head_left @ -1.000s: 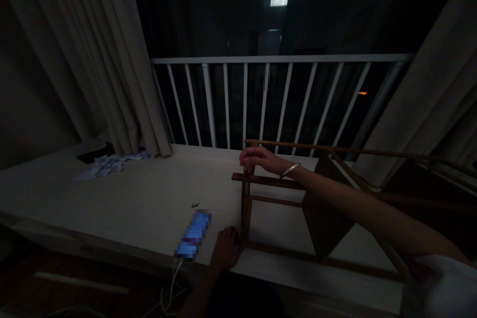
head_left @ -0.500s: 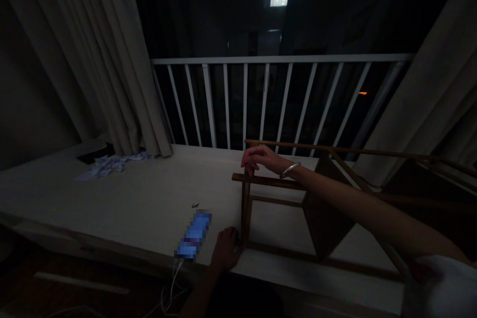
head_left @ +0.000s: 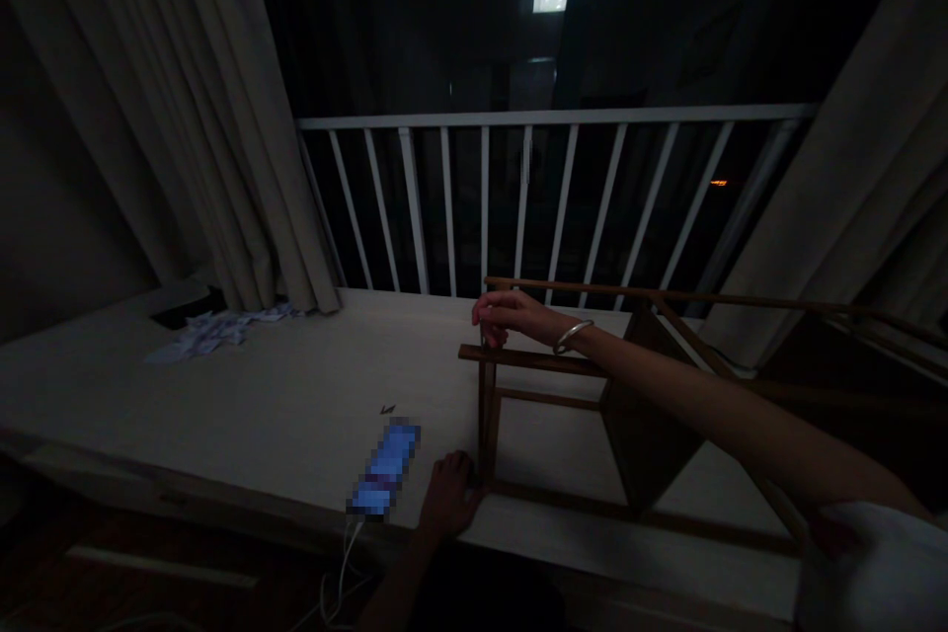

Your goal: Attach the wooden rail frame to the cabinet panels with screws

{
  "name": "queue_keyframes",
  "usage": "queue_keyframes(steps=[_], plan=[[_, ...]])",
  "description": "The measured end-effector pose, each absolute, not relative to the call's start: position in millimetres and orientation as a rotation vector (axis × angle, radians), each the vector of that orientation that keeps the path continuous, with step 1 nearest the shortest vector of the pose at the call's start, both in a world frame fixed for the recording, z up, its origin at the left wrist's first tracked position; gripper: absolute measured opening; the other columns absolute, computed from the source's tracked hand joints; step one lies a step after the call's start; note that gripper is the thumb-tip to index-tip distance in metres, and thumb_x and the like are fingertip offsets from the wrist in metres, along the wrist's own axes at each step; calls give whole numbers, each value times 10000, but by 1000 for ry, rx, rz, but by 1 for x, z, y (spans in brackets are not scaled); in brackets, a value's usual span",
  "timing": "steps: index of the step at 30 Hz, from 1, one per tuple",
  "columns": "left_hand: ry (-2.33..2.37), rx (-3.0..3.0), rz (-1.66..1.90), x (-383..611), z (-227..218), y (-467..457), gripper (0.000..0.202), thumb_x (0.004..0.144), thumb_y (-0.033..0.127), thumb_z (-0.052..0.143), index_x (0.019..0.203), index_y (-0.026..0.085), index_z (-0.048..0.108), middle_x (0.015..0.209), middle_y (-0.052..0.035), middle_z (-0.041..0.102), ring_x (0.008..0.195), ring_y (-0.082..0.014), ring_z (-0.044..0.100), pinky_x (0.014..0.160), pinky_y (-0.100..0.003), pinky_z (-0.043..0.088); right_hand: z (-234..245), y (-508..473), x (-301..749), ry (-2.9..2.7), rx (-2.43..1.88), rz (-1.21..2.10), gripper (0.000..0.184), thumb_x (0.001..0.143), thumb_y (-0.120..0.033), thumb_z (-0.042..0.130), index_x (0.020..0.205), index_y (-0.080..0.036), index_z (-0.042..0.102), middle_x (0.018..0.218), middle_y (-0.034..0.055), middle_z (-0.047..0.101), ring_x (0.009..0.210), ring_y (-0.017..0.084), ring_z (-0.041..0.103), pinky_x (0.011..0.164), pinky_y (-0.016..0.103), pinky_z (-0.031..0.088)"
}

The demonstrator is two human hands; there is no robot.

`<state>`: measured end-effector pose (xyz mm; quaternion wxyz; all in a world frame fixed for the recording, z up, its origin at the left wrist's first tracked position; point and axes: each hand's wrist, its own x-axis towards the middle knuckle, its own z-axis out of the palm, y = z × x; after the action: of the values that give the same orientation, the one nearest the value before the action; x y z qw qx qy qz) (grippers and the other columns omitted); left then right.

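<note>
A brown wooden chair (head_left: pixel 548 504) lies on its side on a white ledge, its leg ends pointing left. At the near lower leg end is my left hand (head_left: pixel 448 496), fingers curled against the wood. My right hand (head_left: pixel 511 314) reaches across above the upper leg, wrist bent and fingertips pinched together. A thin, dark sliver shows under those fingers, too dim to name. Left of the chair lies a phone (head_left: pixel 385 469) with a lit, blurred screen and a white cable (head_left: pixel 345 563). Small dark pieces (head_left: pixel 388 409) sit just beyond the phone.
White railing bars (head_left: pixel 485 197) stand behind the ledge (head_left: pixel 296 415) before a dark window. Curtains (head_left: pixel 214 118) hang at both sides. Crumpled papers (head_left: pixel 203 334) lie at the left curtain's foot. A pale strip (head_left: pixel 163 566) is on the floor.
My right hand has shifted very slightly left, its fingers a little lower and tighter. The view has moved a touch. My left hand, the chair and the phone stay put.
</note>
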<state>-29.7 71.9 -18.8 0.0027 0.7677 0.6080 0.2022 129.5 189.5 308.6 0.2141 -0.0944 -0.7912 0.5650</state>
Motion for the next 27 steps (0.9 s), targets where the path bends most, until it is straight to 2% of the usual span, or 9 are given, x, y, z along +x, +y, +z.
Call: queue_keyframes(steps=[3, 7, 15, 27], plan=[[1914, 2400, 627, -30, -18, 72, 386, 796, 458, 360, 1039, 180, 470, 1020, -84, 476, 959, -226, 416, 834, -393, 308, 307, 192, 128, -2166, -269, 1602, 226, 765, -344, 512, 756, -120, 484, 548, -6, 561, 453, 47, 440, 439, 172, 290], [1912, 2406, 637, -30, -19, 71, 394, 790, 460, 372, 1050, 178, 464, 1042, -90, 472, 979, -232, 411, 855, -403, 298, 306, 193, 129, -2170, -329, 1593, 263, 753, -374, 522, 750, -111, 505, 471, -48, 480, 396, 25, 366, 396, 160, 223], [1902, 2392, 628, -30, -15, 71, 372, 791, 456, 377, 1025, 186, 481, 1004, -81, 478, 962, -227, 423, 839, -392, 312, 305, 194, 129, -2191, -358, 1580, 309, 754, -420, 506, 784, -112, 510, 471, -61, 444, 379, 15, 318, 376, 159, 183], [1908, 2410, 633, -31, -21, 72, 396, 788, 457, 386, 1060, 181, 464, 1050, -90, 467, 984, -230, 415, 849, -393, 311, 307, 190, 127, -2086, -402, 1398, 315, 657, -394, 617, 784, -143, 476, 559, -55, 477, 497, 43, 434, 453, 167, 321]])
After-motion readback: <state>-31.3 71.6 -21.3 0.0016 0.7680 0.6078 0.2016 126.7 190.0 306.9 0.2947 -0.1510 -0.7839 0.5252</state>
